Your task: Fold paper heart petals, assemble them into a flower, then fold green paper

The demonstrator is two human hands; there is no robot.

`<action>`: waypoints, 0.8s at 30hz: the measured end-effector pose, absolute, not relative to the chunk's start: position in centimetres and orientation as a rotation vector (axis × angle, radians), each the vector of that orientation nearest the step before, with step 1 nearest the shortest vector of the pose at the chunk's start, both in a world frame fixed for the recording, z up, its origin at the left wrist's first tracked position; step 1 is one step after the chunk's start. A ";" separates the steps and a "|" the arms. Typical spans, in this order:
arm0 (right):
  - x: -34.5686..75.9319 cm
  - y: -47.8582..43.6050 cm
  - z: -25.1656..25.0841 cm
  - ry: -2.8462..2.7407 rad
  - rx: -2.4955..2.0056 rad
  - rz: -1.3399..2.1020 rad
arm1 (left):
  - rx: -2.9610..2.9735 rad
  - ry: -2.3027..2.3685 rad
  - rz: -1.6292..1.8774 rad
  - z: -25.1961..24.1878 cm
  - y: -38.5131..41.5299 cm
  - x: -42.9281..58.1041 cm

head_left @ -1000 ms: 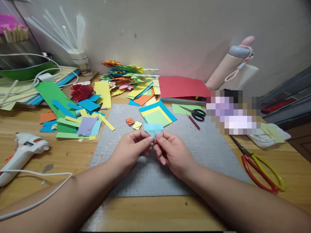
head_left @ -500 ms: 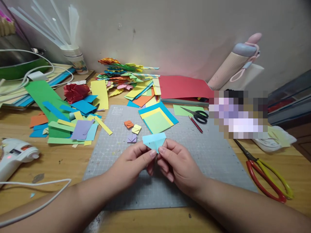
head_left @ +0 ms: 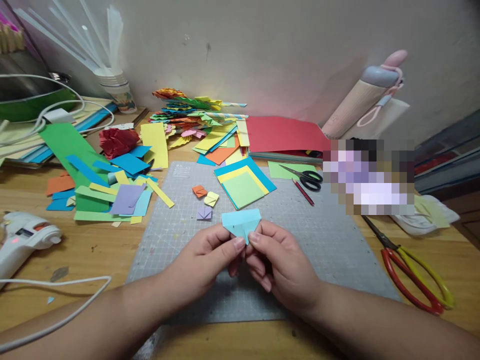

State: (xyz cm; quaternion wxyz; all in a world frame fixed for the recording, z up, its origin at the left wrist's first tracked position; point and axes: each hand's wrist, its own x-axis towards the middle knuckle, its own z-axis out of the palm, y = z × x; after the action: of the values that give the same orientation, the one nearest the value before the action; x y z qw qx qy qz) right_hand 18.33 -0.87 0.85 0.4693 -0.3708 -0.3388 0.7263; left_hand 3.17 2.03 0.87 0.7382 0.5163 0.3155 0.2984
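Observation:
A small light blue folded paper point(head_left: 241, 220) is held up above the grey cutting mat point(head_left: 330, 240). Its top edge is straight and its lower part narrows to a point. My left hand point(head_left: 215, 250) pinches it from the left, thumb in front. On the other side my right hand point(head_left: 281, 257) grips it the same way, thumb tip near the lower point. The fingers behind the paper are partly hidden. Just beyond lie small folded papers in orange point(head_left: 199, 191), yellow point(head_left: 211, 199) and purple point(head_left: 204, 213).
Square paper sheets point(head_left: 243, 187), black scissors point(head_left: 309, 177) and a dark red pencil point(head_left: 303, 192) lie on the mat. Red-and-yellow-handled scissors point(head_left: 412, 275) rest at right. Paper scraps point(head_left: 127, 200) and a glue gun point(head_left: 28, 237) with its white cable are at left.
Both hands and the light blue paper have moved slightly right and down in the view. The paper is still pinched between them.

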 end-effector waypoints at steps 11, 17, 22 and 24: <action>17.8 -1.7 1.1 -0.833 -0.939 1.682 | 1.157 0.662 0.651 1.3 1.9 3.0; 17.7 -2.1 1.1 -0.849 -0.973 1.667 | 1.068 0.661 0.646 0.7 1.6 2.9; 17.5 -2.1 1.2 -0.880 -0.985 1.654 | 1.006 0.662 0.636 1.0 1.3 3.2; 17.5 -2.1 1.3 -0.909 -0.968 1.655 | 1.007 0.660 0.632 1.1 1.4 3.3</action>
State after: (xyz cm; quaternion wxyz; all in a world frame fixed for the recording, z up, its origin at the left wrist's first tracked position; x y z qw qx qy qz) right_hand 17.48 -2.13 1.27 0.4879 -0.3982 -0.3739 0.6809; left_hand 3.30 1.35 1.09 0.7777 0.4655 0.3050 0.2923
